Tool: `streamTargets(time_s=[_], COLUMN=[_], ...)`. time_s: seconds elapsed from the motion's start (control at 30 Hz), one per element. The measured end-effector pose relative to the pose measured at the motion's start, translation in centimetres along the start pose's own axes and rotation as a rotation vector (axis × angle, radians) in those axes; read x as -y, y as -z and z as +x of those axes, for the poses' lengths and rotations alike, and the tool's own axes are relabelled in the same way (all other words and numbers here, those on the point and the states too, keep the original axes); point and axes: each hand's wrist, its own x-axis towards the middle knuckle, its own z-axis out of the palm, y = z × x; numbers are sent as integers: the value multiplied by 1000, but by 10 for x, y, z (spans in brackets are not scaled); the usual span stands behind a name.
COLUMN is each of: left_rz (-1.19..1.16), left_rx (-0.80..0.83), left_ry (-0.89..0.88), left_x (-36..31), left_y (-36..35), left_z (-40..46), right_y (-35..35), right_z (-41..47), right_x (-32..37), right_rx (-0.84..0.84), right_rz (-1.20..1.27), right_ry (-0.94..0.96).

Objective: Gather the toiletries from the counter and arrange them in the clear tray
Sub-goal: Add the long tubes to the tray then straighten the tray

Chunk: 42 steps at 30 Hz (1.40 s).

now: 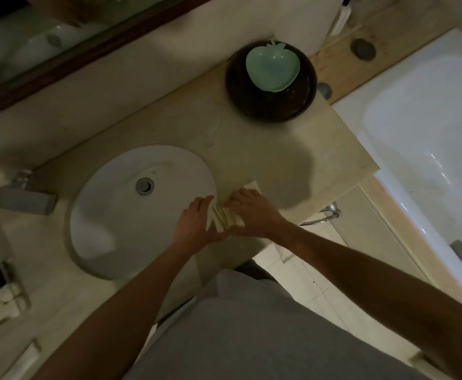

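Both hands meet on a stack of flat cream packets (225, 219) lying on the beige counter (279, 149), just right of the sink. My left hand (194, 223) presses the stack's left end and my right hand (251, 212) covers its right end. One packet corner (253, 185) sticks out beyond my right fingers. A clear tray (4, 294) with small items in it sits blurred at the far left edge of the counter.
A white oval sink (109, 215) lies left of the hands, with a tap (21, 198) beyond it. A dark round bowl (271, 108) holding a green apple-shaped dish (272, 67) stands at the back. A white bathtub (427, 127) is to the right.
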Motion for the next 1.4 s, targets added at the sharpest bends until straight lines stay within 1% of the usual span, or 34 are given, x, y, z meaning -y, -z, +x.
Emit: streamTargets(time_s=[0.07, 0.13, 0.2, 0.23, 0.33, 0.37, 0.4, 0.47, 0.5, 0.6, 0.67, 0.8, 0.9, 1.0, 1.1, 1.17, 1.2, 1.27, 1.3, 1.33, 1.4], left_rz=[20, 21, 42, 61, 140, 200, 263, 342, 352, 372, 374, 357, 409, 459, 417, 323, 276, 195, 172, 159, 148], left_rx=[47, 62, 64, 51, -4, -29, -59, -89, -91, -87, -68, -21, 49, 93, 60, 31, 36, 98, 98, 67, -14], left_ry=[11, -1, -22, -42, -79, -86, -85, -68, -62, -82, -105, -223, -235, -255, -323, -314, -283, -209, -185, -156, -91], left_x=[8, 5, -4, -9, -27, -33, -38, -47, -49, -52, -56, -57, -56, -51, -39, -21, -7, 26, 47, 71, 121], left_y=[-1, -2, -4, -7, -17, -21, -24, -26, -27, -30, -32, -33, -37, -41, -41, -35, -28, -9, 3, 17, 42], left_z=[-6, -9, -9, -8, -5, -4, -3, -3, -3, 0, 3, 9, 9, 3, -10, -27, -37, -63, -80, -98, -134], right_y=[-8, -5, 3, 7, 12, 11, 9, 1, -3, -10, -11, -10, -15, -17, -18, -19, -20, -24, -28, -32, -42], right_z=[-2, -9, -18, -24, -39, -42, -45, -51, -53, -53, -51, -54, -63, -68, -66, -60, -55, -39, -28, -14, 18], right_x=[4, 4, 4, 3, -6, -8, -10, -10, -8, -7, -7, -10, -13, -10, 3, 21, 34, 65, 86, 111, 160], right_rx=[108, 117, 79, 31, -196, -212, -181, -91, -73, -100, -108, -153, -191, -150, -124, -150, -159, -155, -157, -159, -168], right_rz=[-9, 18, 52, 79, 170, 153, 120, 78, 86, 157, 161, 185, 140, 106, 116, 140, 145, 157, 194, 219, 175], right_ry=[-51, -143, -228, -285, -554, -650, -728, -798, -804, -808, -801, -723, -664, -654, -617, -606, -587, -524, -496, -470, -412])
